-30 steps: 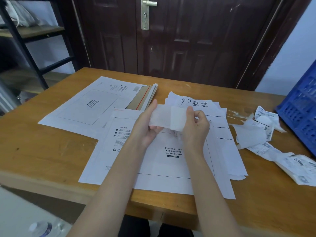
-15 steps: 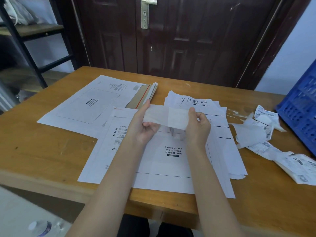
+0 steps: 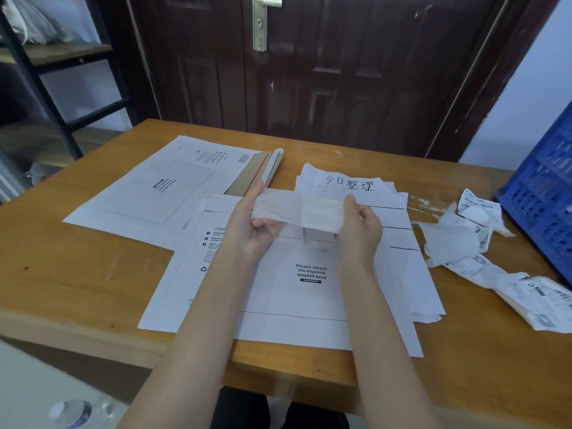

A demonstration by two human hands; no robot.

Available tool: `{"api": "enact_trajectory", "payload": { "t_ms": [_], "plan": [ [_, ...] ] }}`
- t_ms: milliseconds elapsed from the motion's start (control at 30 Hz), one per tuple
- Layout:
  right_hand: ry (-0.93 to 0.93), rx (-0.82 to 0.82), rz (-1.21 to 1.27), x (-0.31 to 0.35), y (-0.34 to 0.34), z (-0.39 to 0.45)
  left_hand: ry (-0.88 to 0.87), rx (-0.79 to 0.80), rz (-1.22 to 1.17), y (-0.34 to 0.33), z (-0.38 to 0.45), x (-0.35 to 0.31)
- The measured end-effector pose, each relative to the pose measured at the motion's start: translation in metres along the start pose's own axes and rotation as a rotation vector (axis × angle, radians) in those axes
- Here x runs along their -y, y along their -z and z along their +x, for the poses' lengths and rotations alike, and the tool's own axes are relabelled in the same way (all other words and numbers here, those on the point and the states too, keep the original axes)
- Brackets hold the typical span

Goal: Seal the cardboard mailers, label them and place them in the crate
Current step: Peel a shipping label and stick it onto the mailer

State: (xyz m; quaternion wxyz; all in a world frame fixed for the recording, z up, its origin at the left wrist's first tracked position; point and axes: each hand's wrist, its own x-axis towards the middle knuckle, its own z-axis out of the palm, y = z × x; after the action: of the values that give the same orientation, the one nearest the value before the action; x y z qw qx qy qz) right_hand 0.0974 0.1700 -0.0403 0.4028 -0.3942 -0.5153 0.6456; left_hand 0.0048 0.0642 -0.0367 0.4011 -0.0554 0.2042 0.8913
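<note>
Label (image 3: pixel 298 210) is stretched L-R between both hands just above the mailer (image 3: pixel 297 292), left hand (image 3: pixel 253 224) & right hand (image 3: pixel 359 226) each pinching one end, waybill box right below & toward the person, about equally near either hand.

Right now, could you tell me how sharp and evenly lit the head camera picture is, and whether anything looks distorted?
Head view: soft, even light, no harsh glare; the mailer print reads sharply; the strip between left hand and right hand is slightly soft; wide-angle bending curves the table edge and tilts the blue crate; the bottle is blurred.
</note>
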Motion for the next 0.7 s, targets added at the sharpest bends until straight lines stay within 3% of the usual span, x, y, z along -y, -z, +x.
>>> {"api": "enact_trajectory", "payload": {
  "t_ms": [700],
  "plan": [
    [-0.168, -0.03, 0.144, 0.0081, 0.0097, 0.0012, -0.029, -0.005, -0.128, 0.0035, -0.0011, -0.0078]
  ]
}}
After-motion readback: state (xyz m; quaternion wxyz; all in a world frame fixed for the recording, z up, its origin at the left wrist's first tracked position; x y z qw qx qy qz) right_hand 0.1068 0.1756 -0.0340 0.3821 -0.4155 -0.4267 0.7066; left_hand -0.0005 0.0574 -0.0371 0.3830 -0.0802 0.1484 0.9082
